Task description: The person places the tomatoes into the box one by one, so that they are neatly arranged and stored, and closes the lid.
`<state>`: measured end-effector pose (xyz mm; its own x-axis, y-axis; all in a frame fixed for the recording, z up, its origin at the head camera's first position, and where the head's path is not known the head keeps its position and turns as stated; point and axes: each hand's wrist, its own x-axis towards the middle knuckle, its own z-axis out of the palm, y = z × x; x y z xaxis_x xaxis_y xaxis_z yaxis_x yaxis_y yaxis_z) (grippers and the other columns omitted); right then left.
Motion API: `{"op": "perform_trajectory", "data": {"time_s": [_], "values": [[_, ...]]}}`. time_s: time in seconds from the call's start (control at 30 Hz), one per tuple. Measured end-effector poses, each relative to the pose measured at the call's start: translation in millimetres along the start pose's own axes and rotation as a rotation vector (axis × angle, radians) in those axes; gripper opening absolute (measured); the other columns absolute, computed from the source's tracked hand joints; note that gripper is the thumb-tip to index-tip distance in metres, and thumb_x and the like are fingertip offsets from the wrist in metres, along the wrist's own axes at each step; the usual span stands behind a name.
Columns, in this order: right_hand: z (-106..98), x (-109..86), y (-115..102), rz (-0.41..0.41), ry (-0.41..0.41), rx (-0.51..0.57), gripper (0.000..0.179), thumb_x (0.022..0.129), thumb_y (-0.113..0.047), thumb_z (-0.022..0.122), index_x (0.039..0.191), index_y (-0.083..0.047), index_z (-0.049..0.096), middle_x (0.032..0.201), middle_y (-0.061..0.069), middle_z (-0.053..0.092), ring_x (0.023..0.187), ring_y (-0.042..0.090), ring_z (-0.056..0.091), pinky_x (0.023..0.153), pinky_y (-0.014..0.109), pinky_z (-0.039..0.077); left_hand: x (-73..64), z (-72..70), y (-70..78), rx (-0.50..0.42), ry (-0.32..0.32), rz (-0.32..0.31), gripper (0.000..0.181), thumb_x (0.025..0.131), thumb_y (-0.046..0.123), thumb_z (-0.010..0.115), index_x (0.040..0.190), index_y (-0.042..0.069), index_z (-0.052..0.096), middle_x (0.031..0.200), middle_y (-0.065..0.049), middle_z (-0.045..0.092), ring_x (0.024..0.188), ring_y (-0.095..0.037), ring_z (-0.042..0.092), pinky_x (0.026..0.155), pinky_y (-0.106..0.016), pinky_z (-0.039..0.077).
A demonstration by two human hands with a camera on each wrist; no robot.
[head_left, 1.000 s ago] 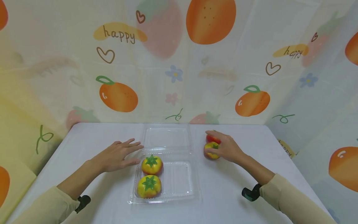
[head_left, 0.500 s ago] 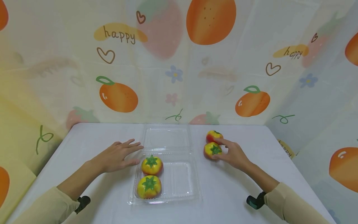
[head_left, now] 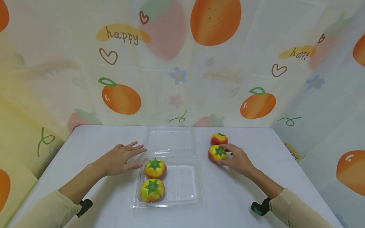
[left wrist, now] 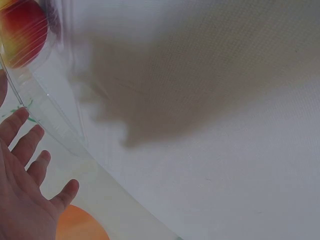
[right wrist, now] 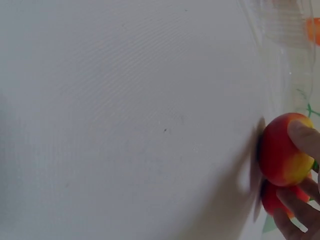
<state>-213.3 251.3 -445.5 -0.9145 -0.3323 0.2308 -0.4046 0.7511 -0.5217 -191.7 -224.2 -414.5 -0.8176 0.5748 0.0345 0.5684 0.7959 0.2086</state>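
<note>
Two yellow-and-red persimmons with green leaf tops sit on the right side of the table. My right hand [head_left: 238, 158] pinches the nearer persimmon [head_left: 216, 153] between thumb and fingers; the farther persimmon [head_left: 219, 138] lies right behind it. In the right wrist view, the thumb presses on the held persimmon [right wrist: 282, 150]. A clear plastic clamshell box [head_left: 182, 183] stands in the middle with its lid [head_left: 171, 141] folded back. Two more persimmons fill its left side, one rear [head_left: 155, 168] and one front [head_left: 152, 190]. My left hand [head_left: 119, 160] spreads its fingers at the box's left edge, holding nothing.
A white cloth covers the table [head_left: 228, 205]. Behind and at both sides hangs a fruit-printed curtain [head_left: 159, 95]. A dark band [head_left: 85, 207] is worn on the left wrist, another band [head_left: 260, 207] on the right.
My right hand has drawn back from over the two right persimmons and now grips the nearer one from its right side. The left hand and the box have stayed still.
</note>
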Motion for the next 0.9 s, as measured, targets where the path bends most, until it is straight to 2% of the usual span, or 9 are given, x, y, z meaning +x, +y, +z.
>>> {"op": "perform_trajectory", "data": {"time_s": [0.2,0.67,0.9], "values": [[1.6,2.1,4.0,0.053,-0.015,0.086,0.058,0.079,-0.022,0.086,0.129,-0.005,0.062,0.124,0.014,0.065,0.105,0.032,0.064,0.081,0.042,0.059,-0.9,0.0,-0.8,0.006,-0.004,0.0,0.06,0.095,0.051,0.058,0.144,0.017,0.055,0.148,-0.009,0.051,0.141,-0.039,0.039,0.105,-0.064,0.037],[-6.0,4.1,4.9,0.1,-0.074,0.152,0.059,0.081,-0.018,0.084,0.131,-0.001,0.06,0.126,0.018,0.064,0.106,0.035,0.065,0.082,0.041,0.059,2.2,-1.2,0.9,0.003,-0.001,0.01,0.06,0.095,0.051,0.058,0.144,0.016,0.055,0.148,-0.009,0.051,0.141,-0.039,0.038,0.104,-0.065,0.037],[-10.7,3.5,1.6,0.121,-0.146,0.19,0.057,0.082,-0.022,0.083,0.13,0.001,0.061,0.126,0.021,0.063,0.103,0.035,0.066,0.082,0.04,0.059,1.4,-1.6,1.5,-0.005,-0.019,0.001,0.06,0.096,0.051,0.058,0.144,0.015,0.054,0.149,-0.01,0.05,0.141,-0.04,0.037,0.105,-0.066,0.035]]}}
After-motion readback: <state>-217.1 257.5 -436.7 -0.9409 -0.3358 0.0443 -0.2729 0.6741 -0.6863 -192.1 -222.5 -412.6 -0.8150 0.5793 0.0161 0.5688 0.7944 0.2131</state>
